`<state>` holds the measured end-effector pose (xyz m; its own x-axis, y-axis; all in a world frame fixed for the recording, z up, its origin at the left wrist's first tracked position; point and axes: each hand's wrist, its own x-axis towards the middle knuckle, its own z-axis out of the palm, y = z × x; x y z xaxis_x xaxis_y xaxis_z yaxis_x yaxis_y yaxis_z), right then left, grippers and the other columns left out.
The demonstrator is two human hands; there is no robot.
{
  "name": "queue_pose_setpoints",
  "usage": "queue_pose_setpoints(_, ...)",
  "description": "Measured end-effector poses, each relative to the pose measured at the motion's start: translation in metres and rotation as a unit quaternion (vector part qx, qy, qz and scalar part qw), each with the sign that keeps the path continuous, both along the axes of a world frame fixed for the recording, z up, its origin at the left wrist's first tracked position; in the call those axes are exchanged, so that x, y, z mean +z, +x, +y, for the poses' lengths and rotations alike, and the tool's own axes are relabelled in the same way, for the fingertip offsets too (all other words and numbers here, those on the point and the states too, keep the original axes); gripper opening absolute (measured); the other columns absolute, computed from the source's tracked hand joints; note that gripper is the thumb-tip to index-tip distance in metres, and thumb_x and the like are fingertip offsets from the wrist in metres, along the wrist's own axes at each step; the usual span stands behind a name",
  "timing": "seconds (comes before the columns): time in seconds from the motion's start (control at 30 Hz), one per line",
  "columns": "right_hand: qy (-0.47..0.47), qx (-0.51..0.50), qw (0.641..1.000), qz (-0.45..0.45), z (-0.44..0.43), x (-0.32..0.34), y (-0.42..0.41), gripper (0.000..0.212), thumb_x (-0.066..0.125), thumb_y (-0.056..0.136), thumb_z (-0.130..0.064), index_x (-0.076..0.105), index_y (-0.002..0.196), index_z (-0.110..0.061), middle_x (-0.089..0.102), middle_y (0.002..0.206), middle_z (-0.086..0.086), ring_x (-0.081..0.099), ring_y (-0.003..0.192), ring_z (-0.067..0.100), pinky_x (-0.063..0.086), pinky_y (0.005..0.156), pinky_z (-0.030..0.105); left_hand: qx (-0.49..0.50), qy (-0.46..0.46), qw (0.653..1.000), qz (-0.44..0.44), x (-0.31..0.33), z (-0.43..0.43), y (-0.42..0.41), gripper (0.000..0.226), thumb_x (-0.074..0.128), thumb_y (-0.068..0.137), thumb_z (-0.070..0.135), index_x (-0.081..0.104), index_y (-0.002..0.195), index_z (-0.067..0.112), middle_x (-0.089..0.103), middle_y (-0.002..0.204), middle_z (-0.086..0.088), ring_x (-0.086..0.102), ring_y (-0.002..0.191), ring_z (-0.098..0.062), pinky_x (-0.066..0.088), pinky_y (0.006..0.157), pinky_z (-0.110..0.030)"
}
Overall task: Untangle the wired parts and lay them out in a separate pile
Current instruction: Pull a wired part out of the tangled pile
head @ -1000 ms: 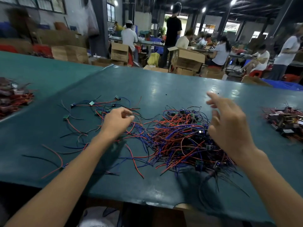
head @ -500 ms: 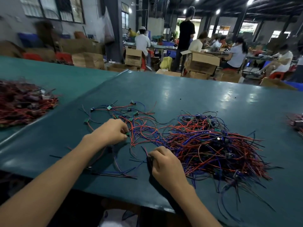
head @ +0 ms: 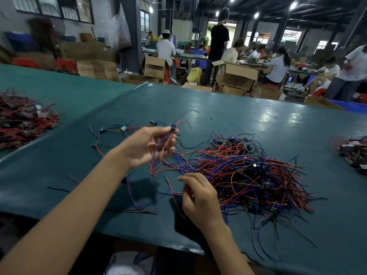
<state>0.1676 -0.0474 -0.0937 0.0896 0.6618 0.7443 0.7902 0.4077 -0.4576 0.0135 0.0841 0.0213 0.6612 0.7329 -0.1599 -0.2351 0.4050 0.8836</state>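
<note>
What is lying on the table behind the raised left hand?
A few separated wired parts with small green boards lie spread on the green table. The left hand, pinching one more part, hides whatever lies directly behind it.

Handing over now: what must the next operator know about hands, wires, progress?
Left hand: raised, pinching one wired part, its blue and red leads hanging down to the tangled pile edge.
Right hand: curled at that near edge; unclear whether it pinches a wire.
Done: a few separated parts lie spread on the table, far-left of the pile.
Left: free the held part, lay it with them; most of the pile remains.
</note>
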Motion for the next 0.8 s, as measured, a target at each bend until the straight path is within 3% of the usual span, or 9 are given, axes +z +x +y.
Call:
queue_pose_setpoints(0.1,0.019,-0.012,1.0,0.021,0.001,0.001,0.002,0.024,0.062,0.082,0.011,0.074,0.099,0.0,0.07,0.099,0.009,0.068,0.092,0.024,0.056,0.082,0.036,-0.012,-0.08,0.997,-0.01,-0.037,-0.01,0.017,0.031,0.061,0.084,0.016,0.07,0.11,0.002,0.065,0.08,-0.006,0.063,0.064,-0.01,0.054,0.049,-0.022)
queue_pose_setpoints(0.2,0.03,-0.011,0.999,0.024,0.003,-0.002,0.006,0.021,0.065,0.083,0.012,0.074,0.098,-0.001,0.071,0.098,0.007,0.068,0.089,0.02,0.056,0.079,0.033,0.022,-0.1,0.994,-0.024,-0.068,-0.012,0.03,0.031,0.063,0.085,0.02,0.066,0.111,0.003,0.06,0.08,-0.003,0.045,0.052,-0.004,0.03,0.031,-0.013)
queue_pose_setpoints(0.3,0.049,0.001,0.999,0.022,0.004,-0.006,0.007,0.021,0.065,0.084,0.009,0.074,0.098,-0.003,0.072,0.099,0.005,0.069,0.089,0.018,0.056,0.077,0.031,0.048,-0.079,0.995,-0.03,-0.087,-0.015,0.038,0.03,0.065,0.093,0.032,0.067,0.107,0.007,0.057,0.076,0.001,0.038,0.046,-0.001,0.022,0.028,-0.012)
queue_pose_setpoints(0.4,0.047,0.018,0.997,0.06,0.007,-0.005,0.006,0.028,0.063,0.084,0.009,0.074,0.102,-0.008,0.072,0.1,-0.004,0.07,0.09,0.011,0.058,0.078,0.032,0.079,-0.034,0.995,-0.039,-0.097,-0.02,0.039,0.028,0.067,0.091,0.032,0.072,0.106,0.008,0.058,0.076,0.002,0.039,0.048,-0.003,0.024,0.03,-0.014)
queue_pose_setpoints(0.57,-0.044,-0.025,0.978,0.204,0.017,0.018,-0.005,0.023,0.06,0.095,-0.018,0.075,0.111,-0.014,0.074,0.096,-0.003,0.072,0.077,0.017,0.06,0.073,0.042,0.142,0.049,0.988,-0.038,-0.098,-0.029,0.038,0.017,0.064,0.091,0.027,0.078,0.089,0.018,0.063,0.074,0.001,0.05,0.052,-0.008,0.024,0.034,-0.015)
queue_pose_setpoints(0.63,-0.122,-0.03,0.957,0.261,0.028,0.038,-0.006,0.019,0.061,0.094,-0.029,0.078,0.096,-0.021,0.075,0.077,-0.002,0.069,0.063,0.017,0.059,0.066,0.041,0.135,0.095,0.986,-0.016,-0.097,-0.036,0.04,0.016,0.064,0.086,0.029,0.075,0.079,0.02,0.064,0.07,-0.001,0.055,0.052,-0.011,0.024,0.037,-0.015)
queue_pose_setpoints(0.7,-0.207,0.0,0.929,0.308,0.04,0.056,-0.003,0.028,0.064,0.093,-0.036,0.075,0.077,-0.016,0.066,0.055,0.003,0.056,0.042,0.017,0.048,0.047,0.031,0.123,0.124,0.985,-0.004,-0.097,-0.041,0.041,0.016,0.062,0.086,0.028,0.072,0.081,0.016,0.065,0.07,-0.005,0.058,0.053,-0.014,0.025,0.038,-0.015)
queue_pose_setpoints(0.8,-0.296,-0.001,0.891,0.344,0.057,0.074,0.005,0.027,0.074,0.089,-0.031,0.071,0.069,-0.013,0.057,0.055,0.01,0.044,0.043,0.019,0.033,0.04,0.023,0.12,0.11,0.987,-0.008,-0.097,-0.04,0.037,0.012,0.064,0.083,0.024,0.073,0.076,0.019,0.068,0.079,-0.01,0.055,0.053,-0.015,0.024,0.038,-0.016)
